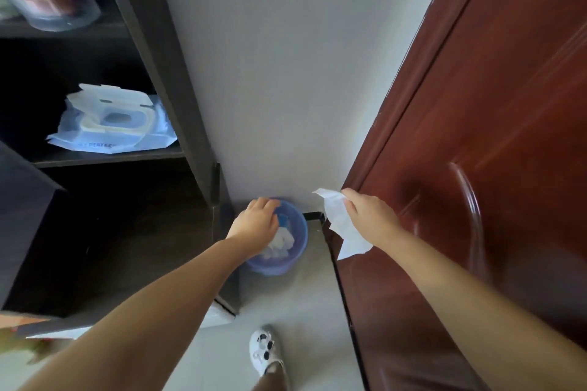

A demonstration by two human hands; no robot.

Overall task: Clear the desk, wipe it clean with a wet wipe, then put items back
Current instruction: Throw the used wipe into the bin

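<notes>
Your right hand (368,214) pinching a white wet wipe (341,225) by the door (492,105), your left hand (257,225) over the blue bin (297,243), fingers curled, grip unclear, wipes pack (114,120) on the shelf (104,157).

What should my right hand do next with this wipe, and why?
Probably swing the right hand leftward over the blue bin and let go of the wipe. The wipe hangs pinched in that hand, off to the bin's right near the brown door, while the left hand is already over the bin, which holds crumpled white waste.
</notes>
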